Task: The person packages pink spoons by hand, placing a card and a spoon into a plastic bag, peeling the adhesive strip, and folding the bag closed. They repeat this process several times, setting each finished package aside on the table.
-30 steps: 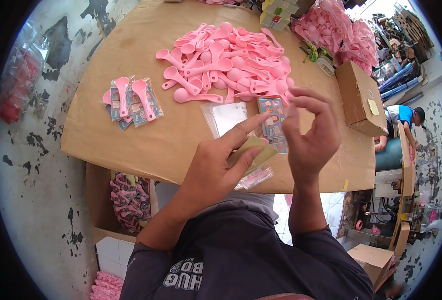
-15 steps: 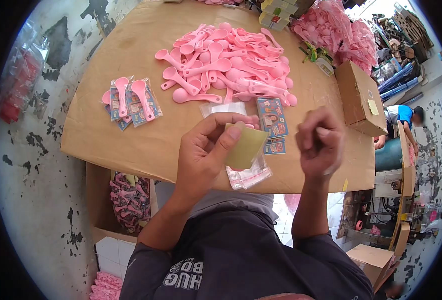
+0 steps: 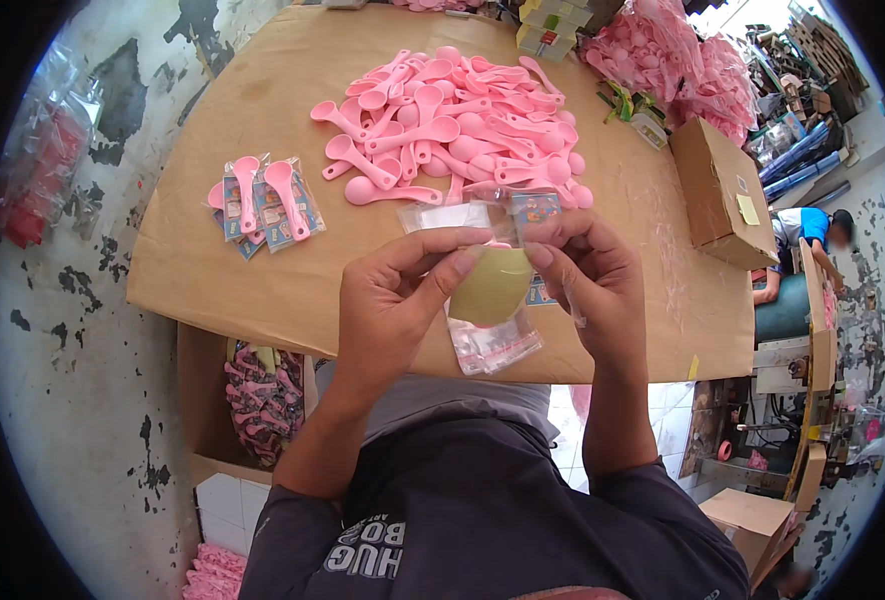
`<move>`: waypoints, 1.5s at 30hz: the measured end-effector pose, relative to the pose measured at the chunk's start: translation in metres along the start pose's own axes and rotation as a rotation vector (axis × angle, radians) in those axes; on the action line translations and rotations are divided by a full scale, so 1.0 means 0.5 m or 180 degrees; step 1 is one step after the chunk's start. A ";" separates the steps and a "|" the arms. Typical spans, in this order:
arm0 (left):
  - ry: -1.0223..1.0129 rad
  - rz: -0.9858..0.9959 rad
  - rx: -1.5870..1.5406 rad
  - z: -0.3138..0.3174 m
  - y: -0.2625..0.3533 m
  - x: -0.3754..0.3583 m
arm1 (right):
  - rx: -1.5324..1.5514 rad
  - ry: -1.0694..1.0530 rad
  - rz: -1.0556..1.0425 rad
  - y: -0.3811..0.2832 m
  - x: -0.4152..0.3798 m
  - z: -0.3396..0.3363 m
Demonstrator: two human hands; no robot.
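A yellowish-green card [image 3: 489, 287] is pinched at its upper left by my left hand [image 3: 394, 300], with a bit of pink showing at its top edge. My right hand [image 3: 594, 275] is closed at the card's upper right, and clear plastic shows around its fingertips. Behind the hands lie blue printed cards [image 3: 534, 207], partly covered. Clear plastic bags [image 3: 497, 347] lie under the held card near the table's edge. Beyond is a large heap of pink spoons [image 3: 452, 130]. To the left, several packed spoons [image 3: 280, 200] rest on blue cards in clear bags.
A cardboard box [image 3: 720, 195] stands on the right of the brown-covered table [image 3: 232, 310]. Pink bagged goods [image 3: 652, 50] lie at the back right. An open box [image 3: 202, 400] with pink items is below the left edge. Another person [image 3: 807, 235] is at far right.
My right hand has moved left and down to the card, its fingertips now at the card's upper right corner. The card has turned slightly and now looks bowed.
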State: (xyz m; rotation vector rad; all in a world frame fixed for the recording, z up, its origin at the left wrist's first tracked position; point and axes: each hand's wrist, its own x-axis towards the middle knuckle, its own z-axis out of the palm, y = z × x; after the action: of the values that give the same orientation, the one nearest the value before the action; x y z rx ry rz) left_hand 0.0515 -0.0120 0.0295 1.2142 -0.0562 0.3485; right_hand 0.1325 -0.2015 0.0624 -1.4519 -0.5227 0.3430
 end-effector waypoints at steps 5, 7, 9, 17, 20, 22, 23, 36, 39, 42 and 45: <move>-0.0085 0.0094 -0.0044 -0.006 0.004 -0.003 | 0.0556 -0.0129 -0.0166 0.005 0.000 -0.010; -0.0157 0.0150 -0.0051 -0.011 0.002 -0.001 | 0.0233 -0.0440 -0.0673 0.013 0.007 -0.022; -0.0240 0.0231 -0.0117 -0.016 -0.002 -0.001 | 0.0090 -0.0477 -0.0692 0.002 0.002 -0.024; -0.0177 -0.0078 -0.0698 -0.012 -0.007 0.006 | -0.0540 -0.0497 -0.1005 -0.009 -0.005 -0.021; -0.0215 -0.0135 -0.0697 -0.015 -0.015 0.005 | -0.0530 -0.0346 -0.0958 -0.016 -0.012 -0.008; -0.0226 -0.0077 -0.0433 -0.013 -0.018 0.004 | -0.0722 -0.0184 -0.0732 -0.005 -0.015 -0.008; -0.0185 -0.0118 -0.0237 -0.007 -0.016 0.004 | -0.0716 -0.0184 -0.0732 0.001 -0.014 -0.007; -0.0494 -0.0454 -0.0204 0.010 -0.014 0.002 | -0.0086 0.0109 -0.0511 0.017 -0.012 0.002; -0.0367 -0.0284 -0.0028 0.000 -0.015 0.002 | -0.0244 0.0017 -0.0305 0.032 -0.019 -0.008; -0.0288 -0.0109 -0.0125 -0.010 -0.009 0.001 | -0.0041 0.0099 -0.0029 0.026 -0.025 -0.014; -0.0047 0.0151 0.0442 -0.054 0.010 -0.006 | -0.0085 0.0160 -0.0047 0.018 -0.027 -0.022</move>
State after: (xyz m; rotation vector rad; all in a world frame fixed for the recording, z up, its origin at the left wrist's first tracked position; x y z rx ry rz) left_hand 0.0432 0.0137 0.0239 1.3547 -0.0745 0.3900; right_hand 0.1280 -0.2170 0.0513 -1.4782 -0.4989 0.2878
